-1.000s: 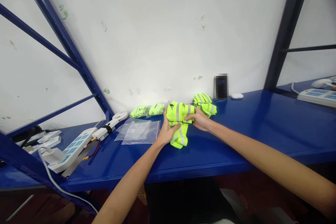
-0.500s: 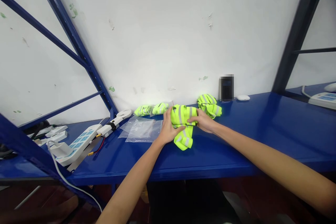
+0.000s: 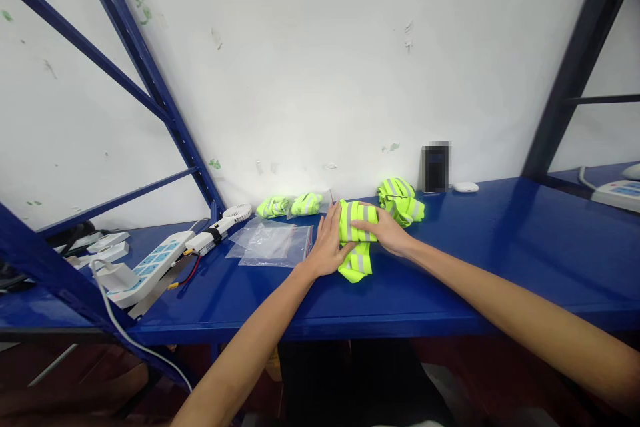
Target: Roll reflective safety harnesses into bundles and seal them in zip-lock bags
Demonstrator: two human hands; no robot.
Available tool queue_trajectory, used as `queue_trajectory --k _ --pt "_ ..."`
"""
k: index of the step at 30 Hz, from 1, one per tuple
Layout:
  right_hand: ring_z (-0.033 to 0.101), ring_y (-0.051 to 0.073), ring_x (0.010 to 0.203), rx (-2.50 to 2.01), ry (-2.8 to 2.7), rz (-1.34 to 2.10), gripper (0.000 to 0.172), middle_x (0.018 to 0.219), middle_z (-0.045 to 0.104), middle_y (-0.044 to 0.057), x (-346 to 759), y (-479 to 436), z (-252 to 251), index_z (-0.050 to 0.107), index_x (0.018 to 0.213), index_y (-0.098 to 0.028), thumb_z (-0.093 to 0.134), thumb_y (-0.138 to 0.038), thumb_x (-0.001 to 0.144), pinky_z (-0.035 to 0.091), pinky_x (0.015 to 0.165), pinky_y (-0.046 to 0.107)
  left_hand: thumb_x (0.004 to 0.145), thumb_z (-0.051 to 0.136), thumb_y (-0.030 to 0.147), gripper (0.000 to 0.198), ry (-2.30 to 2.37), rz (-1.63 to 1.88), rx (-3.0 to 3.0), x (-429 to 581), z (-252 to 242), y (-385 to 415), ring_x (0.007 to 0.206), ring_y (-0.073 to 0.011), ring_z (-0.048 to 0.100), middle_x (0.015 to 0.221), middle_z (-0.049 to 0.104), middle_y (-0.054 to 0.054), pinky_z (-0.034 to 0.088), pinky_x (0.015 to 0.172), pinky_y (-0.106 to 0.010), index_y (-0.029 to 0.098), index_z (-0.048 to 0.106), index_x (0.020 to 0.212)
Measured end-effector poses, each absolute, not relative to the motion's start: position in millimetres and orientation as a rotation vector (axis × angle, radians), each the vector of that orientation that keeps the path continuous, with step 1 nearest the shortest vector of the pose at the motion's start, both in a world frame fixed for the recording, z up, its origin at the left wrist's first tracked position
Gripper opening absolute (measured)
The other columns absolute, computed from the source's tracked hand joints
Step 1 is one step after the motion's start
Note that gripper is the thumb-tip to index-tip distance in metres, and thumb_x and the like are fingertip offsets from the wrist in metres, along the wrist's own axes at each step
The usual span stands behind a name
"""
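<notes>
A neon yellow reflective vest (image 3: 357,215) with silver stripes is folded into a small bundle on the blue table. A loose strip of it hangs out below towards the table's front. My left hand (image 3: 326,247) presses along the bundle's left side, fingers straight and thumb by the lower edge. On the other side my right hand (image 3: 393,232) grips the bundle, its thumb across the front and its fingers behind, partly hidden. Just behind my right hand lies another crumpled reflective vest (image 3: 400,199). To the left are clear plastic bags (image 3: 275,245), lying flat.
Two bagged yellow bundles, one of them a packed vest (image 3: 306,204), lie against the wall. A white handheld fan (image 3: 236,213), a power strip (image 3: 155,267) and a red-black cable (image 3: 193,270) are at left. A pixelated dark object (image 3: 436,168) and white case (image 3: 465,187) stand behind at right.
The bundle looks more compact, and less of the loose strip shows below it. My left hand has flattened along its side; my right hand has wrapped further over it. The view has shifted slightly.
</notes>
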State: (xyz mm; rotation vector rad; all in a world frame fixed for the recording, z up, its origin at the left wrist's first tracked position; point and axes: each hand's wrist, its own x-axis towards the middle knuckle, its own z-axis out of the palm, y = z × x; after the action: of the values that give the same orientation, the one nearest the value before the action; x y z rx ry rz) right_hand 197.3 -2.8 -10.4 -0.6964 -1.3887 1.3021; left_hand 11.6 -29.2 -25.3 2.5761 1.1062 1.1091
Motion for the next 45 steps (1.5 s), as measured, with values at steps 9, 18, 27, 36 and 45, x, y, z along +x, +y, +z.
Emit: queue_trajectory --k 9,18,27,36,45 --pt "0.067 0.026 0.095 -0.648 -1.418 1.270 0.043 0.099 0.073 0.006 194 -10 -4 0.068 0.098 -0.020 0.085 -0.029 0.060 0.054 0.087 0.040 0.077 0.064 0.041 0.097 1.244 1.101 2.734 22 -9 -30 0.146 -0.0337 0.000 0.157 0.015 -0.020 -0.009 0.114 -0.055 0.013 0.010 0.151" --pt "0.067 0.025 0.096 -0.514 -1.275 1.344 0.040 0.101 0.073 0.005 194 -14 4 0.067 0.098 -0.020 0.081 -0.032 0.064 0.052 0.090 0.042 0.077 0.069 0.036 0.103 1.067 1.440 2.132 24 -20 -22 0.145 -0.0302 0.016 0.158 0.014 -0.016 0.014 0.117 -0.048 0.021 -0.001 0.151" --pt "0.065 0.027 0.102 -0.479 -1.252 1.349 0.038 0.106 0.072 0.005 200 -14 10 0.068 0.098 -0.021 0.080 -0.036 0.066 0.053 0.087 0.041 0.075 0.074 0.040 0.062 0.787 1.265 1.642 30 -30 -14 0.104 -0.0267 0.063 0.122 0.061 -0.013 0.050 0.087 -0.037 0.018 0.048 0.127" --pt "0.067 0.023 0.090 -0.464 -1.208 1.315 0.035 0.093 0.071 0.002 195 -13 5 0.063 0.093 -0.021 0.080 -0.034 0.065 0.052 0.086 0.039 0.073 0.075 0.039 0.054 0.804 1.241 1.624 32 -32 -19 0.088 -0.0228 0.067 0.109 0.067 -0.010 0.053 0.080 -0.035 0.016 0.054 0.117" --pt "0.065 0.024 0.091 -0.573 -1.465 0.905 0.036 0.095 0.069 0.003 197 -17 6 0.062 0.102 -0.022 0.076 -0.036 0.072 0.051 0.085 0.039 0.062 0.083 0.029 0.046 0.797 1.137 1.366 31 -25 -21 0.081 -0.0219 0.066 0.095 0.071 -0.009 0.050 0.078 -0.034 0.011 0.063 0.100"
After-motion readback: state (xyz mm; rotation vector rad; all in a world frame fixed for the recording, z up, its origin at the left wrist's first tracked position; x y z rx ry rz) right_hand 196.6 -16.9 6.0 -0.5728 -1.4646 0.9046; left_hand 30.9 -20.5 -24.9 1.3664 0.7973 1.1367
